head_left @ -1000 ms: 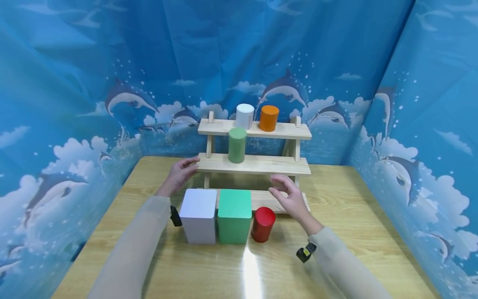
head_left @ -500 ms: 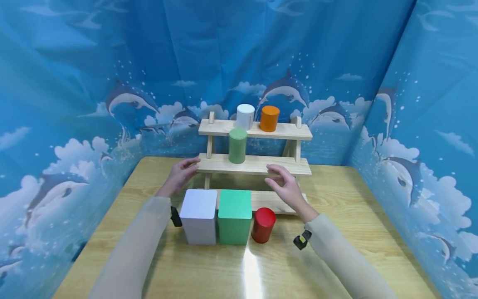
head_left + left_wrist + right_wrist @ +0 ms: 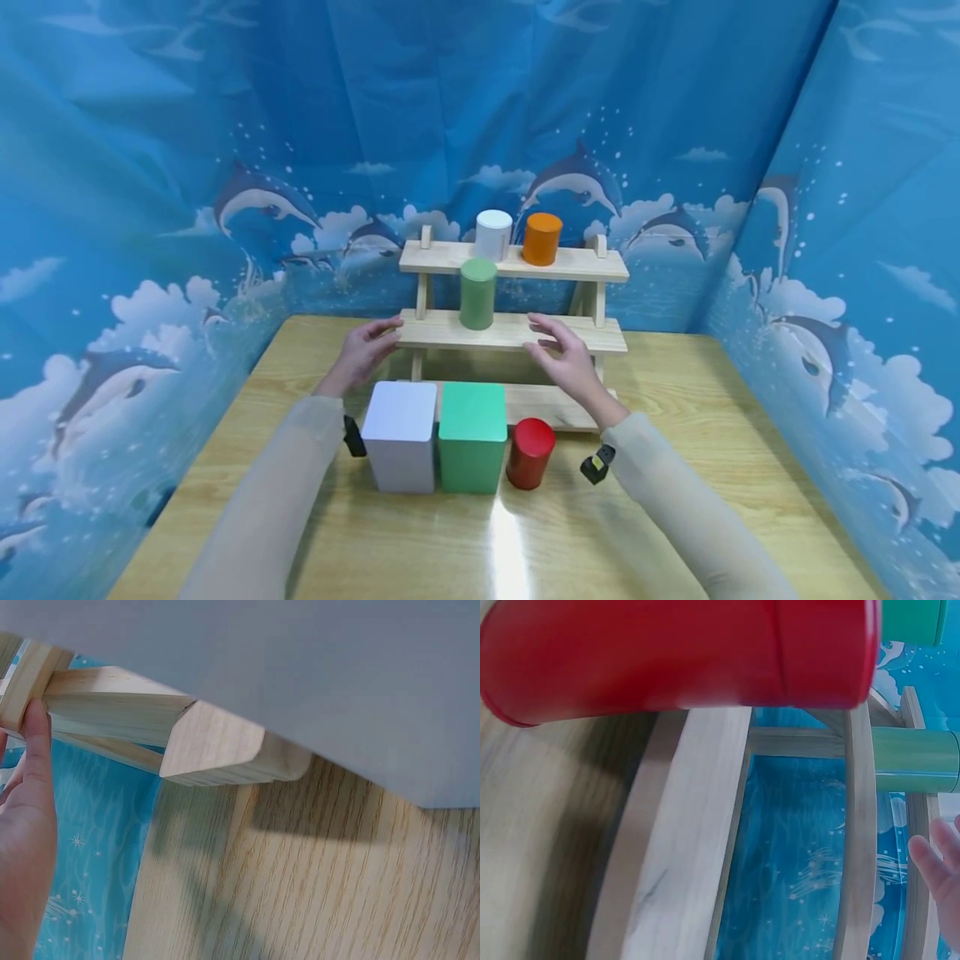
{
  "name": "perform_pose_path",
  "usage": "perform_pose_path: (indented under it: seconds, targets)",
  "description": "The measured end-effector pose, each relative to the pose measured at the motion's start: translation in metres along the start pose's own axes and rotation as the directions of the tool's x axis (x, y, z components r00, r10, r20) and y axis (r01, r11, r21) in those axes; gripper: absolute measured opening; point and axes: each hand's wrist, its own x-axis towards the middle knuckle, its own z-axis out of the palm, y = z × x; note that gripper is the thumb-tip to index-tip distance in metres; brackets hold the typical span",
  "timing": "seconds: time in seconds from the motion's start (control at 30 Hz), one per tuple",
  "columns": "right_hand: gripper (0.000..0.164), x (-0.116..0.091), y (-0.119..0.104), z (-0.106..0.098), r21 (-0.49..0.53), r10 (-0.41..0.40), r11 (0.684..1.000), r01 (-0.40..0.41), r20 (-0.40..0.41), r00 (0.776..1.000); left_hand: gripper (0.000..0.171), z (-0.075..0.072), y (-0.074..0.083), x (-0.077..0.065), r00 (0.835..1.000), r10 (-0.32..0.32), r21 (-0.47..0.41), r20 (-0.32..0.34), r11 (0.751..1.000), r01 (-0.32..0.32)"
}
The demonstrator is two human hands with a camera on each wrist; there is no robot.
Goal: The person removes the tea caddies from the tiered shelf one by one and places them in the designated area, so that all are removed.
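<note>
My left hand (image 3: 362, 354) holds the left end of the middle board of a three-step wooden display stand (image 3: 558, 332); in the left wrist view the fingers (image 3: 37, 761) meet the board's end. My right hand (image 3: 567, 358) is in front of the middle step's right half, fingers loosely bent and nothing between them. To its left, a green cylinder (image 3: 477, 296) stands upright on that step. In the right wrist view the fingers (image 3: 932, 862) are apart from the green cylinder (image 3: 915, 759). A white cylinder (image 3: 493, 237) and an orange cylinder (image 3: 542, 240) stand on the top step.
Before the stand, a pale lavender box (image 3: 401, 442), a green box (image 3: 472, 442) and a red cylinder (image 3: 531, 454) stand in a row on the wooden table (image 3: 390, 550). They partly hide the lowest step. Blue dolphin-print curtains (image 3: 420, 108) enclose the back and sides.
My right hand has moved left and farther back, from near the lowest step toward the green cylinder on the middle step. The left hand stays at the board's end.
</note>
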Motion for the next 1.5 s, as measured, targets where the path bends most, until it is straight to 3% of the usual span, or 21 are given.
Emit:
perform_pose_path:
  seconds: [0.3, 0.53, 0.8, 1.07, 1.5]
  targets:
    - [0.045, 0.018, -0.002, 0.006, 0.035, 0.096, 0.995, -0.096, -0.001, 0.995, 0.043, -0.001, -0.002, 0.002, 1.000, -0.014, -0.004, -0.009, 1.000, 0.014]
    - [0.046, 0.032, -0.004, 0.013, 0.059, 0.104, 0.993, -0.104, 0.015, 0.994, 0.045, -0.001, -0.002, 0.002, 1.000, -0.018, 0.000, -0.003, 1.000, 0.018]
    - [0.049, 0.048, -0.003, 0.018, 0.016, 0.110, 0.994, -0.110, 0.009, 0.994, 0.046, 0.000, -0.001, 0.003, 1.000, -0.016, 0.014, -0.001, 1.000, 0.016]
    - [0.055, 0.067, 0.027, 0.030, -0.040, 0.137, 0.990, -0.137, 0.009, 0.991, 0.046, 0.000, -0.001, 0.003, 1.000, -0.018, 0.002, -0.004, 1.000, 0.018]
    - [0.059, 0.087, 0.027, 0.042, -0.200, 0.179, 0.965, -0.167, 0.047, 0.983, 0.043, 0.000, 0.000, 0.001, 1.000, -0.016, -0.010, -0.001, 1.000, 0.016]
